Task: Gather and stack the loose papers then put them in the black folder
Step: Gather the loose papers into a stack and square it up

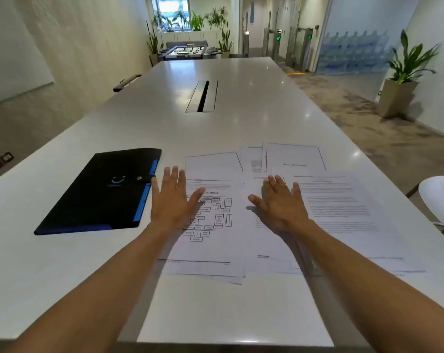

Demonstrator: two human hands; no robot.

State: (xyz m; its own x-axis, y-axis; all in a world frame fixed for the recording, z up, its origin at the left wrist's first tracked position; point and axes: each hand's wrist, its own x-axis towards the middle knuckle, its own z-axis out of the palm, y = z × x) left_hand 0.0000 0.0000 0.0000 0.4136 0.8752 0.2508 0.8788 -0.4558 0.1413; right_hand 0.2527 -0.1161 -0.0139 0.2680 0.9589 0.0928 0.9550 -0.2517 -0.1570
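Head view first, and the only one I have: a long, glossy white worktop (254,103) runs away from me toward a row of potted plants by a window. On its left part lies the flat black folder with blue edging (101,192), closed, its snap tab fastened near the right edge; I cannot see anything inside it. A small blue curved logo sits on its cover, with tiny lettering under it too blurred to read.

Just right of the folder, the loose white printed papers (338,207) lie fanned and overlapping on the worktop, none of them in the folder. The nearest left sheet carries a flowchart of boxes (213,215); a far sheet shows a bold heading that seems to read "BIBLIOGRAPHY" (295,165). The body text elsewhere is too fine to make out.

My left hand (173,200) is over the flowchart sheet, palm down, grip spread wide and holding nothing. My right hand (279,202) is over the middle sheets, likewise flat with fingers splayed, pinching nothing. I cannot tell whether either palm is pressing on the paper.
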